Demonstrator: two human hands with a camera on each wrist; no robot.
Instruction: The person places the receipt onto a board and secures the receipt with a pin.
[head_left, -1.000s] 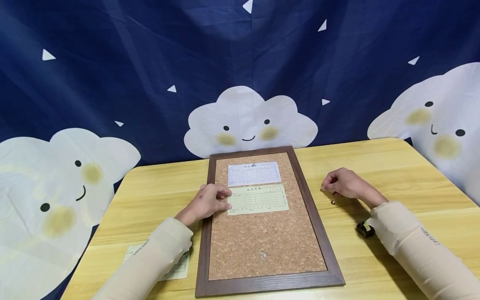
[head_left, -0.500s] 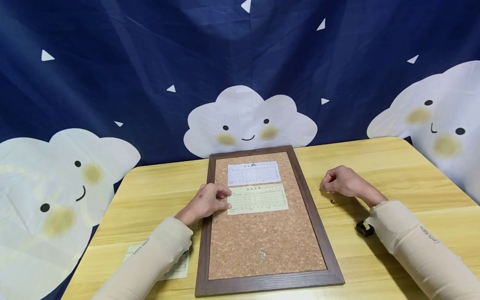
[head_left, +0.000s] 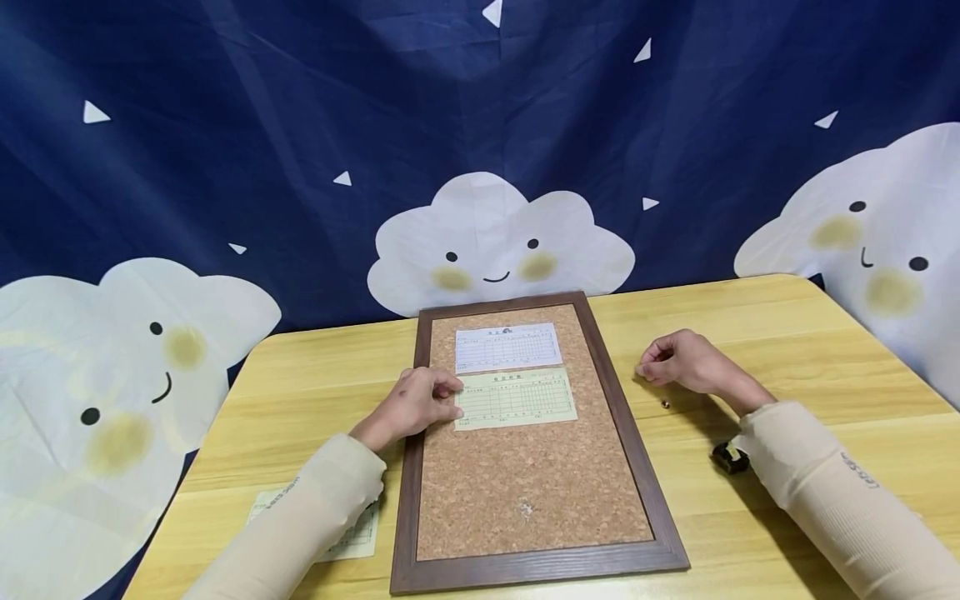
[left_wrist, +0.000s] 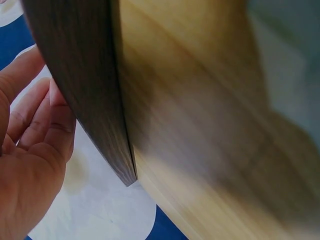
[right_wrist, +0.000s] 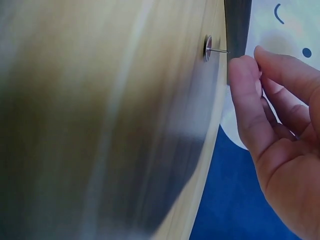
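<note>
A cork board (head_left: 525,483) with a brown wooden frame lies on the table. On it a pale green printed form (head_left: 517,400) lies just below a white printed form (head_left: 506,348), which has a small dark tack head (head_left: 507,330) at its top. My left hand (head_left: 412,402) reaches over the frame's left side; its spread thumb and fingertips rest on the green form's left edge. Right of the board, my right hand (head_left: 690,363) pinches what looks like a thumbtack, mostly hidden by its fingertips. Another thumbtack (right_wrist: 208,48) lies pin up on the table near that hand.
More green forms (head_left: 356,537) lie on the table at lower left, partly under the left sleeve. A small black object (head_left: 729,457) sits beside the right wrist. A dark blue cloth (head_left: 315,100) with white clouds hangs behind the table (head_left: 757,325).
My right hand has shifted slightly left, toward the board. The left hand, both forms on the board and the tack on the table stay where they were.
</note>
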